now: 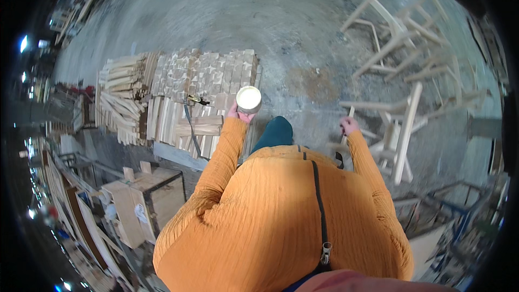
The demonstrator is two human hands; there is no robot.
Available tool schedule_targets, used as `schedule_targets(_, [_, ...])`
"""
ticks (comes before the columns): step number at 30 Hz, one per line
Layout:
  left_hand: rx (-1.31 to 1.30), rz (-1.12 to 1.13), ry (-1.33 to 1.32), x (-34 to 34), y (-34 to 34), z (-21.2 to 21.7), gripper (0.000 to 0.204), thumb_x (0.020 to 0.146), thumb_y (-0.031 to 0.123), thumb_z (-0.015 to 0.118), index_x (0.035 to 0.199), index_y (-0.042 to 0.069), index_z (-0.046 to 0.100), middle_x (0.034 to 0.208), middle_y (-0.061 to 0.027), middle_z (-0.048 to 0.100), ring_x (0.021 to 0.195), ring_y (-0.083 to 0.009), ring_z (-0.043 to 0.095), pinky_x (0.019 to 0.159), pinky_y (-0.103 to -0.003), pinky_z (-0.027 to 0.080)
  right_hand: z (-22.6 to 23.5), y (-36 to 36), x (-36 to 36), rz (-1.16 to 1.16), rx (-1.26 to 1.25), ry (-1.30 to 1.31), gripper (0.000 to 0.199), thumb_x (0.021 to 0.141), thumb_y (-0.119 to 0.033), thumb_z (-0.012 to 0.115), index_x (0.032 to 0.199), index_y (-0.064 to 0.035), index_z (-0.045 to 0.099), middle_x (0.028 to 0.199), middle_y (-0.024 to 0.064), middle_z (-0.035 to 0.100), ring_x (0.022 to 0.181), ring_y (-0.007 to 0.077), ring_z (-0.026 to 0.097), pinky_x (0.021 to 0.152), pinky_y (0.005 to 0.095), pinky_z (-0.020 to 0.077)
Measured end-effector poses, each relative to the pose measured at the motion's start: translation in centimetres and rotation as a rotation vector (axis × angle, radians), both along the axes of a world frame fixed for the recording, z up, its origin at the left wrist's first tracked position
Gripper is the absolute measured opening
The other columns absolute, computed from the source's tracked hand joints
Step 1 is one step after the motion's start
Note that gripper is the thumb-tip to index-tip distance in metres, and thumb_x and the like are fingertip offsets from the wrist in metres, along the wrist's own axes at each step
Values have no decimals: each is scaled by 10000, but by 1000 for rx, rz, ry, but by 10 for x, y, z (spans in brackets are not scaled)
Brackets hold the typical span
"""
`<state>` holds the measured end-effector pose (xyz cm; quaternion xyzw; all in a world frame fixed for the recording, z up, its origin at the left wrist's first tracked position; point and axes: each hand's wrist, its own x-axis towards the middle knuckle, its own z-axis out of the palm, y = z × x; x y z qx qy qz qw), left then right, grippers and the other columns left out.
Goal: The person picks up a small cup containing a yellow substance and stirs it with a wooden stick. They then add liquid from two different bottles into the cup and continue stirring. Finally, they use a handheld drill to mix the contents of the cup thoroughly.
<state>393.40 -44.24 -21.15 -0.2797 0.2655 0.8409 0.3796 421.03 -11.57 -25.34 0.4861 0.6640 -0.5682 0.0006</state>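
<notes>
My left hand (244, 114) is closed around a round tub (248, 99) with pale cream contents or a pale top; I cannot tell which. It is held upright over the edge of the stacked wood. Off to the right, my right hand (350, 125) grips a slim pale wooden stick (351, 112), which shows above and below the fist. Just beyond that hand are wooden chair frames (403, 130), bare and unpadded. Whether the stick touches them is unclear.
Stacked wooden pieces (200, 73) lie at the left, with a dark strap and a small black-and-yellow tool (198, 100) on top. A wooden box (143, 200) stands at the lower left. More chair frames (392, 32) stand at the far right on the concrete floor (243, 16).
</notes>
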Motion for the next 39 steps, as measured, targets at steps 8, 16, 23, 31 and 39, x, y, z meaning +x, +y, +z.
schedule_targets(8, [42,326,-35,-220,137,22,420,919,301,416,1232,21,436,1257,-137,486,1141,-288,486,947,-466,412,47,140,-318,307,-37,248,234,831,-245,582,980,-64,573,756,30,591,543,104,538,468,236,406])
schedule_targets(16, [-203,404,-31,-465,229,33,386,871,348,535,1147,80,504,1056,-92,598,901,-249,608,768,-450,512,-11,257,-337,-118,-220,-226,167,827,-202,565,817,-36,546,553,31,484,441,142,479,382,286,376])
schedule_targets(23, [-593,542,282,-641,298,58,249,813,232,645,997,79,574,896,-39,619,751,-186,605,624,-333,513,-57,336,-473,-11,-310,-399,165,826,-205,542,820,-40,551,578,50,501,454,172,478,393,325,389])
schedule_targets(31, [-857,879,798,-791,327,86,237,831,128,612,1033,16,559,942,-48,606,815,-155,600,702,-281,508,-55,530,-876,582,17,-194,170,824,-208,516,823,-44,558,608,72,520,469,206,477,406,370,403])
schedule_targets(39, [-1048,858,880,-967,338,127,212,846,104,590,1038,13,579,962,-45,612,866,-115,554,762,-256,444,46,545,-1331,407,75,221,178,849,-265,509,892,-93,523,649,27,524,491,134,475,447,269,380])
